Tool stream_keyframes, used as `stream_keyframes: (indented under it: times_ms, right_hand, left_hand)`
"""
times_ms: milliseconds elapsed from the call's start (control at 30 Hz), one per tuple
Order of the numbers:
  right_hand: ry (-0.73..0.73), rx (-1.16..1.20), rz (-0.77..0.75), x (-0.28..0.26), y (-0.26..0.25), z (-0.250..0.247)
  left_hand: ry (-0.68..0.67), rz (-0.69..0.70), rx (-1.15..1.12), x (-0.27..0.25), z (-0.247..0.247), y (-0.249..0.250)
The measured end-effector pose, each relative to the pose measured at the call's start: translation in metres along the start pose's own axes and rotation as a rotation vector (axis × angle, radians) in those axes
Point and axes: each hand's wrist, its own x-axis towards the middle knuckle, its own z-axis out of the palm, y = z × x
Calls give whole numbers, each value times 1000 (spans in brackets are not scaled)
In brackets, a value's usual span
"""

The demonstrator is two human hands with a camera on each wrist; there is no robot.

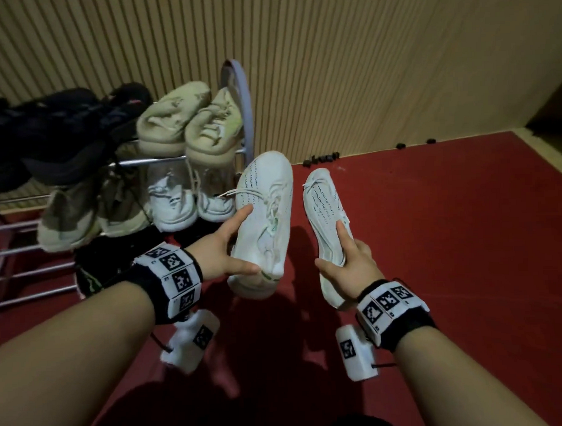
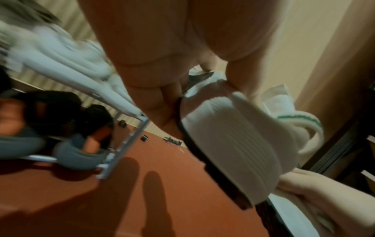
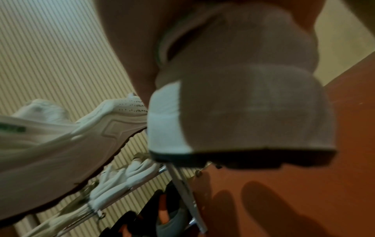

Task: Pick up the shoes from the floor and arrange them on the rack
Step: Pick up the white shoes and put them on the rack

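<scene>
Two white sneakers: my left hand (image 1: 225, 246) grips one (image 1: 264, 219) mid-frame, my right hand (image 1: 348, 268) grips the other (image 1: 324, 211) beside it.

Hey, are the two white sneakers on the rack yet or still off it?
Off it. The left hand and right hand each hold a white sneaker beside the rack.
</scene>
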Motion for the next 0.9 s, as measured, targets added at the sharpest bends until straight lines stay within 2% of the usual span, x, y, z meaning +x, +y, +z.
stream_keyframes:
  times_ms: [200,367,533,667,900]
  right_hand:
    - [-91,-79,-50,-12,-39,31]
    - [-131,-84,-106,-16,-77,53]
    - [-226,-131,-187,-23,-109,70]
    - [-330,-172,-282,-29,-122,78]
    - [-500,-325,-458,-40,-166,111]
  left_hand:
    - [-35,-56,43,-50,-49,-44]
    - [19,-98,-41,-89,-86,-75]
    - [74,-151,-18,-121,-106,-95]
    - [61,-211,-43,-151,-114,-106]
    - [231,-315,-207,-204,-142,-130]
